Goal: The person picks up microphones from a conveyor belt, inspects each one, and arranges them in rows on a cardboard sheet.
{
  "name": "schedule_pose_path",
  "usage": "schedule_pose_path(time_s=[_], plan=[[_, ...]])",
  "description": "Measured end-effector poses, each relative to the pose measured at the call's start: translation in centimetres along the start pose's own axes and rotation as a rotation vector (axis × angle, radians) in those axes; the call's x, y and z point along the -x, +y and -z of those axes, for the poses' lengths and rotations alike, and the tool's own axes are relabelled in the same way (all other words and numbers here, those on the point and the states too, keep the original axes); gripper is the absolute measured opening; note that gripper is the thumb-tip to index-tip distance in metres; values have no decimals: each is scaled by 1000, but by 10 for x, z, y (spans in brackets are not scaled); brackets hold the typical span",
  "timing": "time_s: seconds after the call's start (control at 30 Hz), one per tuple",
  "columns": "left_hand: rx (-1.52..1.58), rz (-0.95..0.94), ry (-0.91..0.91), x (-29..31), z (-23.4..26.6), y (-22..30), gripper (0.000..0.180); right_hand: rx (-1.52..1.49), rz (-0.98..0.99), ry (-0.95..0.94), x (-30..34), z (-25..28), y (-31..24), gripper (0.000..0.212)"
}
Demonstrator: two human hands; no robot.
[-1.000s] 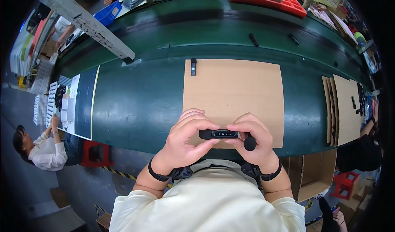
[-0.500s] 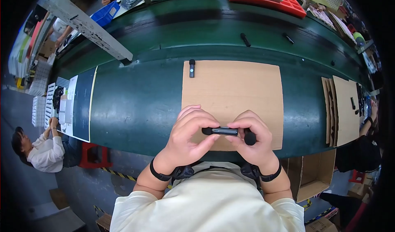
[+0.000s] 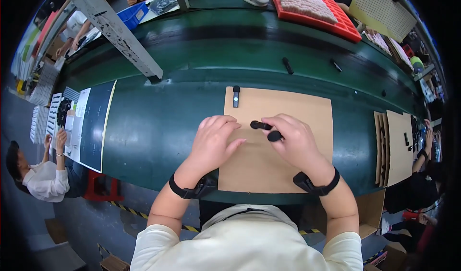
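My right hand (image 3: pixel 294 135) is closed over the cardboard sheet (image 3: pixel 276 175), pinching a small black clip-on microphone (image 3: pixel 260 125) between thumb and fingers. A second black piece with a round foam tip (image 3: pixel 274 136) sticks out from under the same hand; the rest of it is hidden by the palm. My left hand (image 3: pixel 213 139) is empty, its thumb apart from the fingers, over the sheet's left edge. Another black microphone (image 3: pixel 236 97), with a foam top and a small light spot, lies at the sheet's far left corner.
Two black microphones (image 3: pixel 287 66) (image 3: pixel 336 65) lie farther off on the green bench (image 3: pixel 158 127). A grey post (image 3: pixel 120 36) rises at the left. At the back stands a red tray (image 3: pixel 345 26). Cardboard sheets (image 3: pixel 398 144) stand at the right; co-workers sit on both sides.
My hands have parted and moved forward over the sheet. The left hand has let go of the microphone, which stays in my right hand. The view has shifted a little.
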State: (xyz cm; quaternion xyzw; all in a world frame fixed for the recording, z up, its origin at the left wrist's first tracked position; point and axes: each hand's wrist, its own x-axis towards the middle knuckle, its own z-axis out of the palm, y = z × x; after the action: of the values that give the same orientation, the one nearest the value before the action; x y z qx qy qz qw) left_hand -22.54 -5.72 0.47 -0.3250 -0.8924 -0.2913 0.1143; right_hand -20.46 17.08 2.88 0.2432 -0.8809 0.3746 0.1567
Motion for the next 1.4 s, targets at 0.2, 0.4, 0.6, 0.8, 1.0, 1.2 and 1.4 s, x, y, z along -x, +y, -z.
schedule_pose_path(time_s=[0.2,0.4,0.6,0.8,1.0,1.2,1.4], plan=[[-66,-7,-155,6,-19,-22,33,333,6,-89,-36,-36,35,30],[-38,29,-262,10,-22,-27,36,464,13,-192,-31,-69,58,31],[-35,3,-227,11,-21,-31,35,489,17,-238,-29,-78,65,37],[0,21,-246,13,-20,-31,35,521,-27,-227,-42,-74,68,43],[169,117,-110,2,-10,-17,30,398,10,-132,-38,-57,31,44],[317,-6,112,-3,12,5,28,199,52,-57,-19,-35,-21,50],[441,-45,130,1,28,22,27,-372,-139,27,13,-2,-33,37]])
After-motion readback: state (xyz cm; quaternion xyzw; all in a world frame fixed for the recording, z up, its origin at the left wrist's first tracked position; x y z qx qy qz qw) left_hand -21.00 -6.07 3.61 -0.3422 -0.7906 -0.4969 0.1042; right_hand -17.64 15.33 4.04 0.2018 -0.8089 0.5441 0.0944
